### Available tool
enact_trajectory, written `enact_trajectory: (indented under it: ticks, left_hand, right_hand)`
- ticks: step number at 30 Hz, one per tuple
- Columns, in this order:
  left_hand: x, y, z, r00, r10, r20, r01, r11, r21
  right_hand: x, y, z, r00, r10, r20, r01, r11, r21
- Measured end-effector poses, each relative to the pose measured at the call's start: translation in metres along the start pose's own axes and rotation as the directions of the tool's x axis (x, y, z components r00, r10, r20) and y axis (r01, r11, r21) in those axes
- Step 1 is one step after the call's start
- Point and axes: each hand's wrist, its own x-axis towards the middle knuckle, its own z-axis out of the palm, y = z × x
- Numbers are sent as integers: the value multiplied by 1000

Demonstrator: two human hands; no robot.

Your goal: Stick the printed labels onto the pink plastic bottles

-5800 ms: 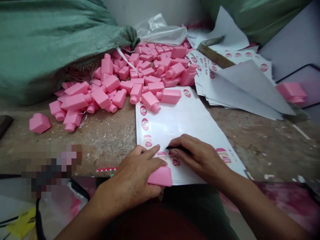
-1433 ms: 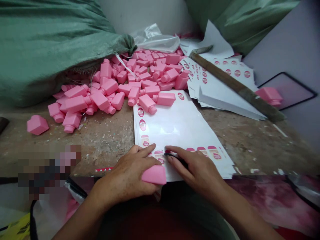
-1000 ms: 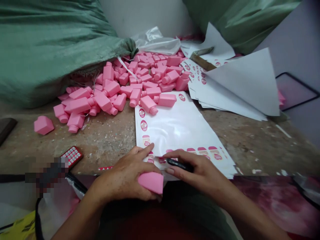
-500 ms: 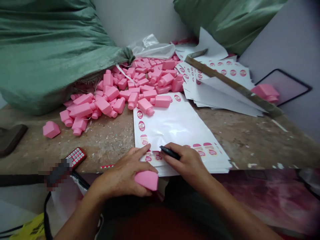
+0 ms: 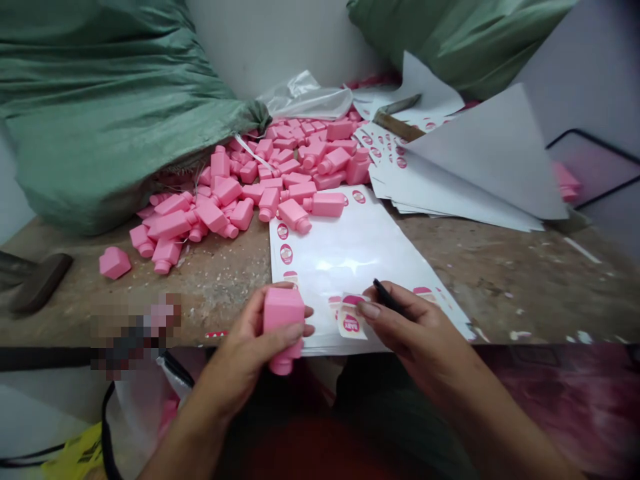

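My left hand is closed round a pink plastic bottle, held neck down just above the table's near edge. My right hand pinches a thin black tool, and a peeled white-and-pink sticker hangs from its fingertips, close to the right of the bottle. Under both hands lies a white sticker sheet on a stack, with a few stickers left along its left and near edges.
A heap of pink bottles spills from a green sack at the back left; one lies apart. Used white sheets pile at the back right beside a wooden-handled tool. A dark block sits far left.
My left hand lifted the bottle off the sheet's edge and turned it upright, neck down. My right hand peeled a sticker off the sheet and raised it. A loose sheet at back right flapped up.
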Motion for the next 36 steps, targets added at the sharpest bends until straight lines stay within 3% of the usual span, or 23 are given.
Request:
enact_trajectory:
  ticks: [2, 4, 9, 16, 22, 27, 36]
  left_hand:
    - [5, -12, 15, 1000, -30, 1, 29, 968, -250]
    - [11, -20, 26, 1000, -25, 19, 31, 919, -393]
    - [18, -25, 39, 1000, -1, 30, 17, 844, -536]
    - [15, -26, 42, 999, 25, 43, 2, 840, -542]
    - [15, -28, 43, 998, 35, 46, -4, 829, -559]
    - [15, -29, 43, 998, 42, 45, -9, 825, -565]
    - [9, -28, 37, 986, 26, 162, 38, 926, -376]
  right_hand:
    - [-4, -1, 5, 999, 23, 34, -24, 999, 38]
    - [-7, -1, 9, 998, 21, 57, -23, 999, 35]
    - [-9, 0, 15, 993, -83, 78, 92, 989, -115]
    - [-6, -3, 17, 974, -156, 162, 194, 946, -260]
    - [-7, -2, 18, 977, -109, 185, 162, 941, -298]
    - [-5, -1, 19, 974, -149, 168, 198, 921, -337]
    - [-10, -5, 21, 970, -211, 120, 242, 873, -423]
